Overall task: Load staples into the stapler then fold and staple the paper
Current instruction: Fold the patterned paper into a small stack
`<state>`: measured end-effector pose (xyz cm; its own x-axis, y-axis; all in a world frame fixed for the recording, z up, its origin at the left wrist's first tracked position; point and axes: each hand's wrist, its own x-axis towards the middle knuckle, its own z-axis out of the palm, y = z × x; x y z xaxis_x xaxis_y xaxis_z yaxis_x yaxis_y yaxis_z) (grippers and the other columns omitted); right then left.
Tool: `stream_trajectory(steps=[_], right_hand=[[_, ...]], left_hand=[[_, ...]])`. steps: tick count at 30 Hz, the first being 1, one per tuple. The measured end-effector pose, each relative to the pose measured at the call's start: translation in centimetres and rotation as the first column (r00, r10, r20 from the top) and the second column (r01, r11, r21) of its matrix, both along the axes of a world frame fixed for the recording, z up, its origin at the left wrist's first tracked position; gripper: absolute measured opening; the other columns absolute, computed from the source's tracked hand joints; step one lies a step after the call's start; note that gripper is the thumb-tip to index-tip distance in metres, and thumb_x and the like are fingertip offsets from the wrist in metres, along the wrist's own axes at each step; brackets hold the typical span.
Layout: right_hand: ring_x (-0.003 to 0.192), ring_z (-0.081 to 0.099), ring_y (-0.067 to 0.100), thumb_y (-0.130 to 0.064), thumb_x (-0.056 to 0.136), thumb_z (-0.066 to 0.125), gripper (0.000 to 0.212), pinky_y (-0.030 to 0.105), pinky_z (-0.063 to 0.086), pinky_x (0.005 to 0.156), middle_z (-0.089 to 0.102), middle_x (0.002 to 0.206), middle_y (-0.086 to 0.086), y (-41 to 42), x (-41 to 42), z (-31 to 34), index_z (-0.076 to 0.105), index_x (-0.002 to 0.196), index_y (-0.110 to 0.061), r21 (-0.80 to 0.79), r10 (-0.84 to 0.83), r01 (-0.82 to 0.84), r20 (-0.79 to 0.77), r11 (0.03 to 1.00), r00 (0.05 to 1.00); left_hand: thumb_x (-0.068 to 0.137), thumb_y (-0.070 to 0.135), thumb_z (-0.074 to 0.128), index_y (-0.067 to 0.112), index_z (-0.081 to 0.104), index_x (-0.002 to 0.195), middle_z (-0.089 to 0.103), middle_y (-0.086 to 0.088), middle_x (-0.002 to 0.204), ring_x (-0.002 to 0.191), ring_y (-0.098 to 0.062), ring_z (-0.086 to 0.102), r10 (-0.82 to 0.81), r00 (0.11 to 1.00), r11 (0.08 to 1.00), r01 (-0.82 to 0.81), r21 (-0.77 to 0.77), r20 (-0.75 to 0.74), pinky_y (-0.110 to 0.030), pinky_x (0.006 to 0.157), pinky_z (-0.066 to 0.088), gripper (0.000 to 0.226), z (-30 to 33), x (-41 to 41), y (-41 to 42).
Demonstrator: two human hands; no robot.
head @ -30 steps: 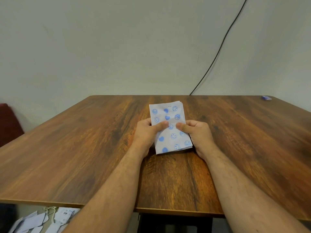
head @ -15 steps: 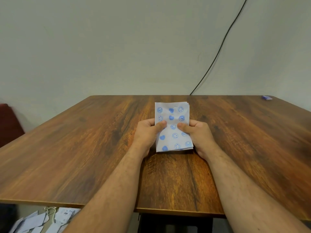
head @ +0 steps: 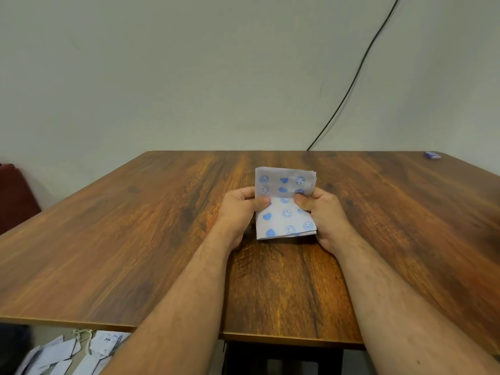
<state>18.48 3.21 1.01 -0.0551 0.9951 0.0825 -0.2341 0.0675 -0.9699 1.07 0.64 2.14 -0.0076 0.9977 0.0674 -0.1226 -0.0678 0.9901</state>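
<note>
Wooden table: dark brown laminate with strong streaked grain, thin lighter edge band along the near side. Matte pale wall behind, with a thin black cable running diagonally down to the table's far edge.

Paper: white, thin, printed with blue smiley faces and hearts. Folded into a rectangular packet; several layered edges show at the far right corner. The far half is tilted up off the table, bending at a soft crease across the middle, level with the thumbs. The near edge lies at or just above the tabletop; contact cannot be confirmed from this angle. Position: centre of the table, between the two hands.

Left hand: closed on the paper's left edge, thumb on top pressing at the crease line, fingers curled behind.

Right hand: clamped on the right edge likewise, thumb on the printed face, fingers behind. Both forearms bare, reaching in from the near edge.

Small blue box: flat, rectangular, far right corner of the table, well apart from the hands.

Floor, lower left: scattered pale paper pieces, irregularly cut, with a bit of string.
</note>
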Motion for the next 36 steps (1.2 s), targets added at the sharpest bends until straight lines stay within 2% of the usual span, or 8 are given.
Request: stream_trajectory(steps=[5,10,15,17,20,24,28,36], right_hand=[[0.083,0.077,0.029,0.004,0.095,0.057,0.024,0.045,0.062,0.076,0.08,0.094,0.01,-0.2,-0.1,-0.1,0.073,0.102,-0.013,0.028,0.039,-0.04,0.037,0.999,0.999],[0.077,0.076,0.028,0.011,0.092,0.056,0.031,0.044,0.061,0.073,0.078,0.091,0.011,-0.7,-0.2,0.1,0.074,0.097,-0.013,0.059,0.042,-0.045,0.052,0.997,0.998],[0.076,0.07,0.034,-0.009,0.074,0.073,0.009,0.04,0.058,0.074,0.076,0.085,0.019,-1.3,-0.5,0.7,0.08,0.08,-0.006,0.078,0.078,-0.082,0.043,0.994,0.996],[0.085,0.071,0.041,-0.015,0.065,0.074,0.02,0.048,0.057,0.085,0.076,0.093,0.024,-1.6,-0.3,0.7,0.08,0.079,-0.003,0.054,0.089,-0.091,0.027,0.994,0.996],[0.077,0.07,0.035,-0.021,0.056,0.069,0.034,0.039,0.057,0.074,0.075,0.089,0.025,-1.8,0.0,0.7,0.077,0.079,0.003,0.09,0.057,-0.058,0.015,0.994,0.998],[0.074,0.069,0.035,-0.023,0.066,0.073,0.031,0.034,0.052,0.065,0.076,0.087,0.026,-1.4,0.1,0.4,0.079,0.083,0.002,0.138,0.015,-0.029,0.105,0.99,0.994],[0.073,0.07,0.027,-0.002,0.087,0.067,0.017,0.034,0.055,0.068,0.078,0.085,0.016,-0.9,0.2,0.0,0.081,0.079,-0.009,0.181,-0.029,0.008,0.112,0.983,0.993],[0.094,0.076,0.029,-0.006,0.086,0.074,0.036,0.047,0.062,0.084,0.076,0.11,0.011,-0.4,0.5,-0.5,0.072,0.117,-0.025,0.157,-0.005,-0.012,0.106,0.987,0.994]], left_hand=[[0.087,-0.003,0.069,0.011,0.074,0.105,0.079,-0.004,0.095,0.085,-0.017,0.076,-0.039,0.997,0.996,0.044,0.077,-0.071,-0.026,0.063,0.059,0.023,-0.1,-0.2,-0.1],[0.09,-0.01,0.059,0.011,0.074,0.098,0.079,-0.005,0.091,0.081,-0.02,0.075,-0.037,0.999,0.997,0.038,0.071,-0.019,-0.032,0.067,0.062,0.027,-0.3,0.0,0.1],[0.084,-0.013,0.06,-0.003,0.076,0.088,0.077,-0.018,0.1,0.089,-0.033,0.072,0.0,0.998,0.997,-0.004,0.076,0.061,-0.043,0.081,0.061,0.02,-0.2,0.4,0.3],[0.08,-0.012,0.06,-0.015,0.07,0.097,0.074,-0.021,0.111,0.093,-0.036,0.072,-0.016,0.994,0.999,0.012,0.041,0.104,-0.043,0.081,0.062,0.02,0.1,0.5,0.2],[0.076,-0.011,0.055,-0.018,0.067,0.107,0.071,-0.024,0.117,0.101,-0.036,0.071,-0.105,0.981,0.994,0.107,-0.002,0.162,-0.039,0.084,0.06,0.035,0.3,0.4,0.0],[0.06,0.012,0.055,-0.006,0.073,0.102,0.07,-0.028,0.109,0.1,-0.037,0.068,-0.167,0.936,0.986,0.157,0.056,0.311,-0.047,0.092,0.057,0.049,0.1,-0.3,-0.2],[0.092,0.042,0.059,0.0,0.069,0.109,0.073,-0.023,0.106,0.096,-0.033,0.071,-0.129,0.962,0.989,0.144,-0.046,0.24,-0.046,0.088,0.057,0.047,0.2,0.0,-0.4],[0.093,-0.011,0.048,0.007,0.062,0.128,0.069,-0.02,0.122,0.109,-0.036,0.07,-0.114,0.968,0.984,0.141,-0.108,0.222,-0.051,0.096,0.055,0.042,0.4,-0.3,-0.5]])
